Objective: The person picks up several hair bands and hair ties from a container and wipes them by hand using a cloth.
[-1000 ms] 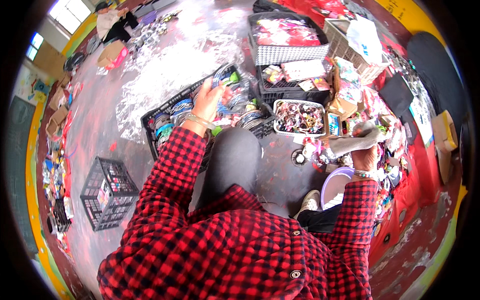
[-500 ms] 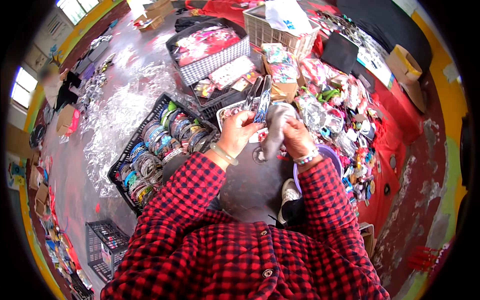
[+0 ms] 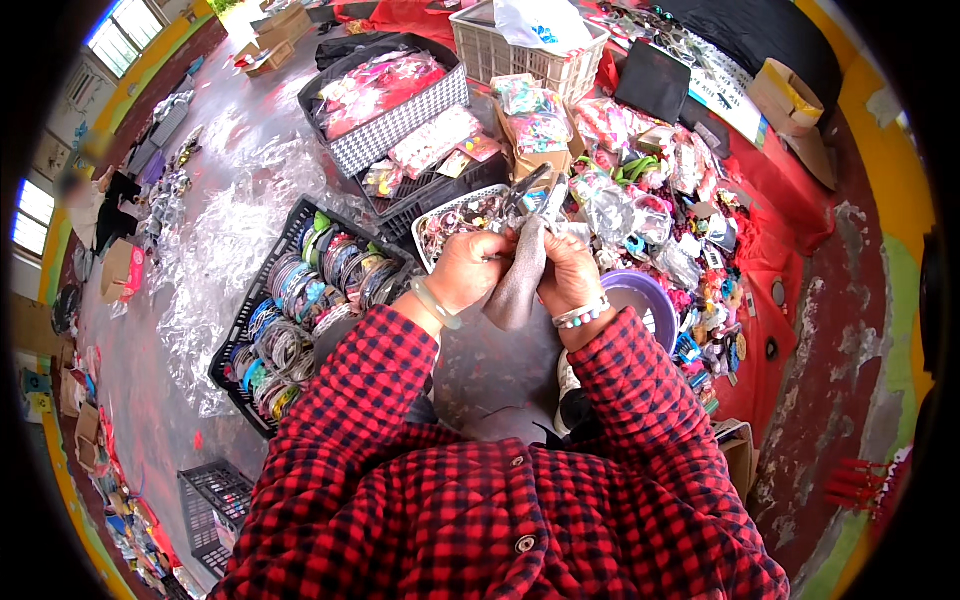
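In front of my chest, both hands meet at a grey cloth (image 3: 516, 290) that hangs down between them. My left hand (image 3: 466, 272), a pale bangle at its wrist, is closed on long, dark, shiny patterned strips (image 3: 528, 186) that look like hair clips; their tips stick up past the fingers. With a beaded bracelet on its wrist, my right hand (image 3: 572, 274) grips the cloth, which wraps part of the strips. Fingers and cloth hide the strips' lower ends. Just beyond my hands sits a white basket (image 3: 418, 238) of small hair accessories.
At left lies a black crate (image 3: 250, 318) full of headbands. A patterned bin (image 3: 392, 132) of packets stands beyond, near a beige crate (image 3: 590, 70). Loose accessories heap at right on red cloth (image 3: 790, 240), beside a purple basin (image 3: 655, 290). Another person sits far left.
The cloth, earlier beside the strips in my right hand, is now brought onto them. My hands have come together, and the strips sit lower and tilt more to the right.
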A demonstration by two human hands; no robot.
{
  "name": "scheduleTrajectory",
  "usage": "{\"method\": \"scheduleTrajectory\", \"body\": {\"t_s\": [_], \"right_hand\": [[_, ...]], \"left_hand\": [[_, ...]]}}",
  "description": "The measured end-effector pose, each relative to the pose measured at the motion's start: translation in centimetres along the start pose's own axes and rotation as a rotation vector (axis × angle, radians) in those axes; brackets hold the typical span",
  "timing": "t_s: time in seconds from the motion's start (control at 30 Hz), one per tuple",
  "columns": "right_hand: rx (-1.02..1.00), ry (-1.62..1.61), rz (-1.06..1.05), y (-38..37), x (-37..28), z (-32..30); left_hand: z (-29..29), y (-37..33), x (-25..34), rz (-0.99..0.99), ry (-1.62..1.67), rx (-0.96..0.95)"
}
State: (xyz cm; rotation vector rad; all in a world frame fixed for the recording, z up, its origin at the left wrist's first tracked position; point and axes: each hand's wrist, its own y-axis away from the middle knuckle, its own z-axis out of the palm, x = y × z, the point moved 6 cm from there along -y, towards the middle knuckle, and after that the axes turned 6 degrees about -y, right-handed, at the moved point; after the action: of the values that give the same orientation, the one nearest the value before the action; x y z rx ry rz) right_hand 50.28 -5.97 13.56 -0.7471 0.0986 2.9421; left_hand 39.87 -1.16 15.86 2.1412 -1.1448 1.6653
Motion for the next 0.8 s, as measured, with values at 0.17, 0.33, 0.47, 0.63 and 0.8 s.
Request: {"method": "scheduleTrajectory", "body": {"t_s": [0.17,0.33,0.47,0.63,0.8], "right_hand": [[0.125,-0.141,-0.058,-1.6,-3.4,-1.0],[-0.004,-0.173,-0.165,-2.5,-8.6,-3.2],[0.097,0.015,-0.308,-2.1,-11.4,-4.1],[0.015,0.485,-0.045,-1.7,-6.8,-3.5],[-0.064,0.593,0.085,-1.5,-2.6,-0.5]], "left_hand": [[0.2,1.2,0.2,0.153,-0.146,-0.123],[-0.1,1.6,-0.1,0.273,-0.241,-0.156],[-1.7,1.7,-1.4,-0.029,-0.1,-0.012],[-2.4,1.3,-2.0,-0.19,0.153,0.096],[-1.4,1.2,-0.8,-0.053,-0.052,0.047]]}}
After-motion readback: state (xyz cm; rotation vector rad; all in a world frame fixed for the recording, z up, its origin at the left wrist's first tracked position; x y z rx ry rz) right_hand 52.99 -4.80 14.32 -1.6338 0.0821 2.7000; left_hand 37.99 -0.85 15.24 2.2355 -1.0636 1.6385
